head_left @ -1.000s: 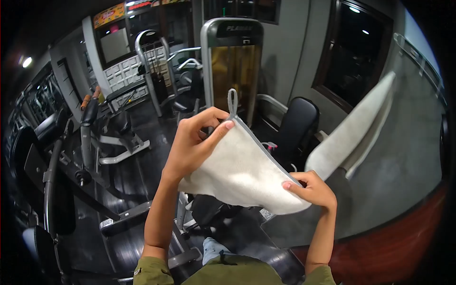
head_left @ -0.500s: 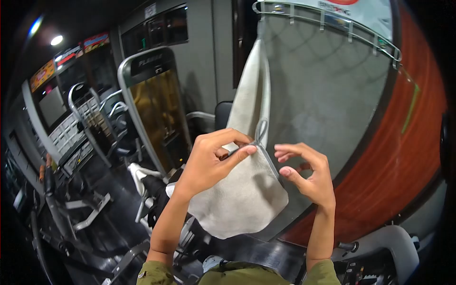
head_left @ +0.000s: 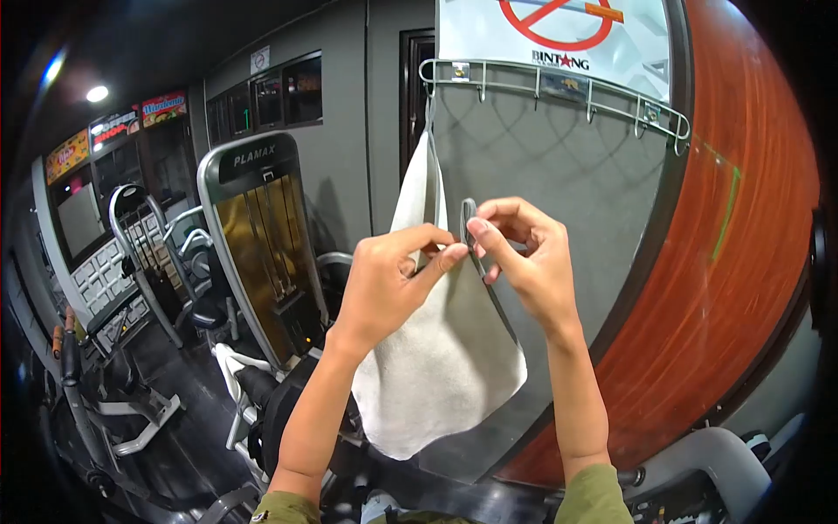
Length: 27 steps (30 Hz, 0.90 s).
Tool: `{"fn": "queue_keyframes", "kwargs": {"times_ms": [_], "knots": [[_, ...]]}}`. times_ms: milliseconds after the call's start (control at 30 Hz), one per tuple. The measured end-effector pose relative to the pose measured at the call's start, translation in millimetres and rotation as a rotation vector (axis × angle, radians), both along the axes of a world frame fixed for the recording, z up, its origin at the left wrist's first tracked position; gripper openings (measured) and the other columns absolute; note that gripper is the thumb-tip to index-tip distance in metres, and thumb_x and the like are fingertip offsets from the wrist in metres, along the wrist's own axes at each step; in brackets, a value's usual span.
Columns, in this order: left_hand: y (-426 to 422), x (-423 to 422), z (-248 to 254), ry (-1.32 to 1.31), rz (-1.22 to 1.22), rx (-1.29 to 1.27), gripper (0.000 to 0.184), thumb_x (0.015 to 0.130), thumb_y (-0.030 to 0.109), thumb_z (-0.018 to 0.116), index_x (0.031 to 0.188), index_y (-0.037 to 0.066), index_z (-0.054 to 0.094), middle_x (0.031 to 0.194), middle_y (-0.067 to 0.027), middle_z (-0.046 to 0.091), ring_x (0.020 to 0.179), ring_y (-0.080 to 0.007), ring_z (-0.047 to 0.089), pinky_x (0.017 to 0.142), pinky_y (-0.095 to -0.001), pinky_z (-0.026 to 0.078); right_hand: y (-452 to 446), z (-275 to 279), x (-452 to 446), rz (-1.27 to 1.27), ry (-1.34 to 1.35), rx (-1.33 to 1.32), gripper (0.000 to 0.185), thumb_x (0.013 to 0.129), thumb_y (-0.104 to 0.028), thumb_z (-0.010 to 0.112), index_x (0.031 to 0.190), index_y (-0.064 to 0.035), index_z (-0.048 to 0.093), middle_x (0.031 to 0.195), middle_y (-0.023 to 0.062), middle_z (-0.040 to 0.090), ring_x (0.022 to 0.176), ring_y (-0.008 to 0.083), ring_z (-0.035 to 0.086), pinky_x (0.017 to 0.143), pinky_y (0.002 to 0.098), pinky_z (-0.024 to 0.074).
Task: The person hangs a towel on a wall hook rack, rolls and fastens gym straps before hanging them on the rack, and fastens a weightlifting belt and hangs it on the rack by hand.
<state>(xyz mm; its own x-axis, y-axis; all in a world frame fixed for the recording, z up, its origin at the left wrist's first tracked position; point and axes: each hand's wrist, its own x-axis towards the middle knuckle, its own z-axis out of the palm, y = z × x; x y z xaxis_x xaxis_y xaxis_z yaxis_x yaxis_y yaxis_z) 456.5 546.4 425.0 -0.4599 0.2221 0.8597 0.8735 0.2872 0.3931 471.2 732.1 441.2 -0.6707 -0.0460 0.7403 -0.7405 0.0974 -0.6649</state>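
A pale cloth towel (head_left: 436,367) with grey edging hangs down below my hands. My left hand (head_left: 393,279) is closed, thumb and forefinger pinching the towel's edge at the base of a grey hanging loop (head_left: 466,214). On the other side, my right hand (head_left: 528,253) has its thumb and fingertips closed at the loop, which stands upright. Just behind, pale cloth (head_left: 419,188) hangs by a grey strap from the left end of a wire hook rack (head_left: 537,80). Its lower part is hidden by my hands and the towel, so I cannot tell whether the two are one piece.
The rack is on a grey wall under a white sign (head_left: 559,31). A curved reddish wood panel (head_left: 698,227) stands right. Weight machines (head_left: 253,227) fill the left side, and a light grey machine frame (head_left: 707,463) is low at the right.
My right hand has moved left and up to the loop, its fingers closing there. My left hand keeps its pinch. The view has tilted up, showing more of the sign and rack.
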Motion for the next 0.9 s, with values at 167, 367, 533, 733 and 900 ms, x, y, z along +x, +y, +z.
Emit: {"fn": "queue_keyframes", "kwargs": {"times_ms": [167,367,533,733,900], "knots": [[-12.9,-26.0,42.4,-0.057,0.089,0.047,0.019,0.093,0.02,0.076,0.097,0.002,0.075,0.072,0.0047,0.064,0.052,0.0046,0.032,0.044,-0.0197,0.02,-16.9,40.6,-36.5,0.01,0.089,-0.016,0.019,0.094,-0.017,0.073,0.104,-0.0008,0.072,0.084,0.0029,0.071,0.074,0.0075,0.066,0.058,0.0246,0.0569],[-21.0,-73.9,90.8,0.014,0.074,0.084,0.023,0.09,0.017,0.079,0.107,0.003,0.072,0.077,0.0043,0.063,0.053,0.0059,0.036,0.043,-0.017,0.024,-35.0,76.4,-83.4,0.023,0.167,-0.105,0.023,0.093,-0.018,0.075,0.109,-0.0015,0.073,0.083,0.0039,0.072,0.073,0.008,0.066,0.061,0.0261,0.0598],[-22.2,-102.6,109.0,0.062,-0.025,0.108,0.032,0.088,0.01,0.079,0.118,0.004,0.068,0.079,0.0023,0.065,0.05,0.0071,0.035,0.041,-0.0164,0.024,-46.8,87.7,-109.0,-0.1,0.242,-0.165,0.02,0.094,-0.014,0.073,0.108,-0.0003,0.073,0.085,0.0057,0.073,0.075,0.0099,0.068,0.063,0.0277,0.0612],[-20.0,-133.2,111.4,0.082,-0.081,0.106,0.028,0.088,0.007,0.078,0.115,0.002,0.07,0.084,-0.0007,0.07,0.049,0.0071,0.036,0.041,-0.0164,0.023,-58.9,85.2,-116.9,-0.251,0.311,-0.224,0.021,0.095,-0.009,0.071,0.114,-0.0006,0.073,0.085,0.0075,0.074,0.074,0.0104,0.069,0.063,0.0274,0.061],[-18.5,-148.5,106.3,0.115,-0.162,0.132,0.027,0.086,0.007,0.079,0.112,0.005,0.072,0.078,-0.001,0.07,0.048,0.0051,0.038,0.041,-0.0183,0.024,-59.4,82.0,-118.9,-0.33,0.347,-0.198,0.025,0.095,-0.007,0.069,0.12,-0.0018,0.072,0.087,0.0107,0.076,0.075,0.0119,0.071,0.062,0.0272,0.0611]]}}
